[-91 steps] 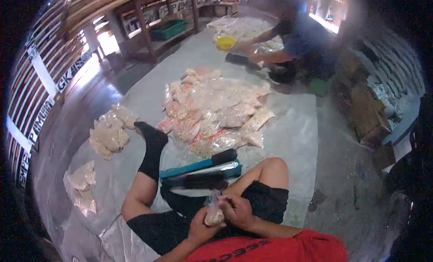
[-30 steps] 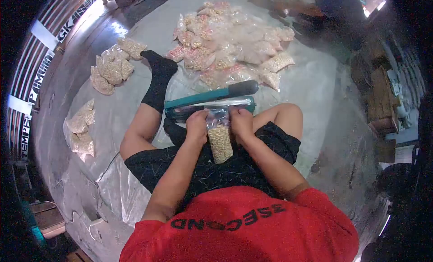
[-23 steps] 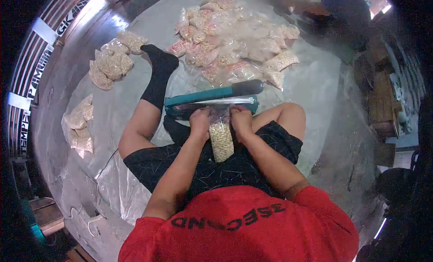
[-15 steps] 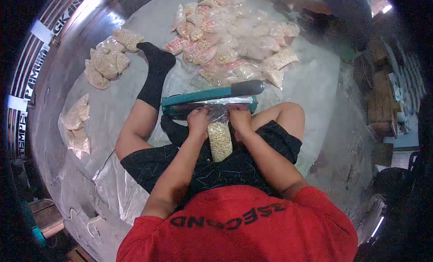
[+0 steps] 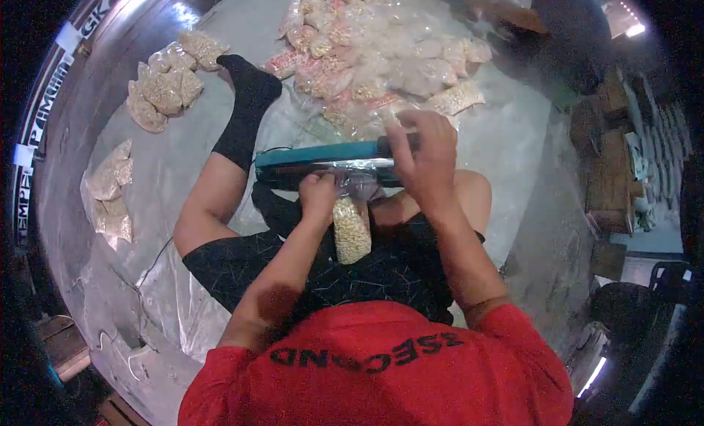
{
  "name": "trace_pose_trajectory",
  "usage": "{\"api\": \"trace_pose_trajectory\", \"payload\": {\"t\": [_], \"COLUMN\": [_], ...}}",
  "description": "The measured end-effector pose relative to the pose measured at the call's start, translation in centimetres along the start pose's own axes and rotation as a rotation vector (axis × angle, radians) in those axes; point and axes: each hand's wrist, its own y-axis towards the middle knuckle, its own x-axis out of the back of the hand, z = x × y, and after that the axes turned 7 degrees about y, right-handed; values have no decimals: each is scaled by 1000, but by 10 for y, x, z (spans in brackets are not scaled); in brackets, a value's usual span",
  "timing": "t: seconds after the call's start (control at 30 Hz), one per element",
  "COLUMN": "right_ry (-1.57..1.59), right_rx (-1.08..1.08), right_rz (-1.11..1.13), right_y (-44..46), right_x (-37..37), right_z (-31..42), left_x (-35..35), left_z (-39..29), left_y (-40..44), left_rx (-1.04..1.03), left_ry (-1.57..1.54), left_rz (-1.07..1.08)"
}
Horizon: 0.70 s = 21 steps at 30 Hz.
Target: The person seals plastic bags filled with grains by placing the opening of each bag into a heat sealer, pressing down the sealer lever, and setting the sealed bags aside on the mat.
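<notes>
A clear plastic bag of pale beans (image 5: 353, 232) hangs upright over my lap, its top edge at a teal sealer (image 5: 315, 155) with a black handle end. My left hand (image 5: 318, 197) pinches the bag's upper left corner, fingers closed. Over the sealer's dark handle, at its right end, is my right hand (image 5: 425, 151), thumb and fingers apart around the handle. Whether the palm presses on it is hard to see. The sealer's arm lies low, close above its base.
A large pile of filled bags (image 5: 374, 59) lies beyond the sealer on the grey sheet (image 5: 506, 155). Smaller bag groups (image 5: 165, 89) (image 5: 111, 188) lie at the left. Wooden boxes (image 5: 612, 162) stand at the right. Part of another person shows at the top right.
My right hand has let go of the bag's upper right corner and moved up onto the sealer's handle. The handle arm sits slightly lower. My left hand still holds the bag.
</notes>
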Motion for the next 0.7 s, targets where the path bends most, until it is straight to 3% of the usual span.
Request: {"api": "trace_pose_trajectory", "payload": {"t": [0.1, 0.17, 0.2, 0.4, 0.57, 0.7], "right_ry": [-186, -175, -165, -202, -207, -212], "right_rx": [-25, -52, -115, -252, -272, -282], "right_rz": [174, 243, 225, 267, 298, 361], "right_y": [-2, -18, -30, -49, -46, -51], "right_x": [-27, -43, -52, -78, -86, -90], "right_z": [-34, -55, -69, -96, -98, -108], "left_x": [-3, 1, 5, 4, 5, 1], "left_z": [-5, -8, 9, -8, 11, -16], "left_y": [-2, -6, 5, -9, -7, -25], "left_rx": [53, 75, -30, -20, 1, 80], "left_ry": [-139, -17, 121, 308, 172, 137], "left_rz": [-66, -52, -57, -51, -47, -85]}}
